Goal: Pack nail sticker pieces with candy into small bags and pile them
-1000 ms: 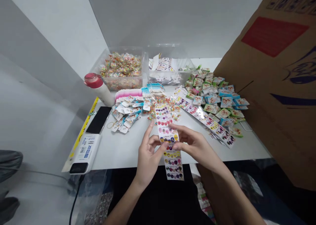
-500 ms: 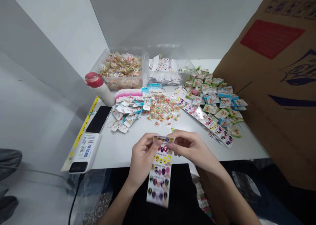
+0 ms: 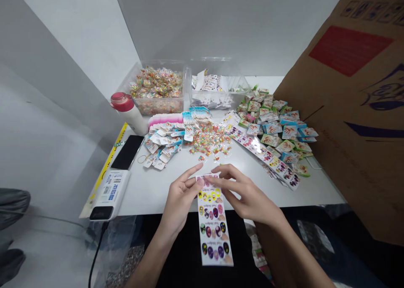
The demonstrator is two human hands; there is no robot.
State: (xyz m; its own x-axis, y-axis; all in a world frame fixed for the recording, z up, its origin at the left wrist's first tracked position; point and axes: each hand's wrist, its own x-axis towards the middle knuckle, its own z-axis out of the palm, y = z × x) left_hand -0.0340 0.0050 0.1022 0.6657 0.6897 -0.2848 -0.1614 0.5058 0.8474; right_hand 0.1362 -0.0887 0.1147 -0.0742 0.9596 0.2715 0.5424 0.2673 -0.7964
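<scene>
A strip of nail stickers [image 3: 215, 231], printed with rows of coloured nail designs, hangs down past the table's front edge over my lap. My left hand [image 3: 180, 197] pinches its top end, thumb on the printed face and index finger raised. At the same top end, the bent fingers of my right hand [image 3: 248, 191] touch the strip from the right, where part of it seems folded over. More sticker strips [image 3: 261, 151] lie slantwise on the table to the right. Beyond my hands is a loose pile of small clear packets with bright bits [image 3: 210, 140].
Small folded card packs [image 3: 282, 132] are heaped at right beside a large cardboard box [image 3: 350, 111]. Two clear bins [image 3: 160, 107] [image 3: 217, 98] stand at the back. Cards [image 3: 166, 142], a bottle [image 3: 131, 115], a phone [image 3: 128, 152] and a power bank [image 3: 110, 195] occupy the left.
The strip's top end has been folded over, so its uppermost printed rows no longer show. Its lower end has swung right. My left index finger has lifted, and my right fingers have straightened somewhat.
</scene>
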